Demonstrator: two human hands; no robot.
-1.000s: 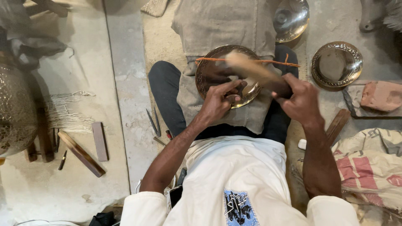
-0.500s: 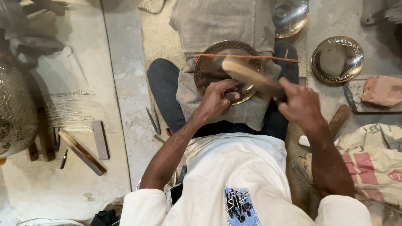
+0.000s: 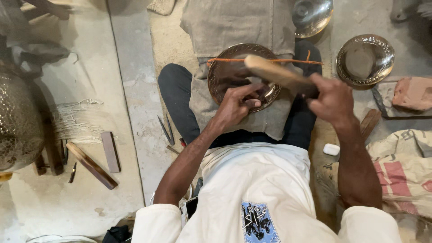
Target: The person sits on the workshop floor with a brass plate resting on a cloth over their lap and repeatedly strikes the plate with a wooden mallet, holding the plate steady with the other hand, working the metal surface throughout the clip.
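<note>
The person sits cross-legged on the floor with a round brass plate (image 3: pixel 234 72) resting in the lap on a grey cloth (image 3: pixel 265 121) spread over the dark trousers. The left hand (image 3: pixel 236 105) lies on the plate's lower rim, fingers curled narrow around something small that I cannot make out, pressing it to the metal. The right hand (image 3: pixel 330 96) is closed in a fist round the handle of a wooden mallet (image 3: pixel 276 74), whose pale head hangs tilted just above the plate, crossing an orange string (image 3: pixel 270 60) stretched over the plate's far edge. Off to the right on the floor stands a second brass dish (image 3: pixel 365 60) with a scalloped rim, and beyond the plate a shiny metal bowl (image 3: pixel 312 15). A reddish brick (image 3: pixel 411 92) lies just beside the dish. To the left, well apart from the hands, two flat wooden sticks (image 3: pixel 101 159) lie on the pale concrete, near a large hammered metal vessel (image 3: pixel 18 121) at the edge of view
</note>
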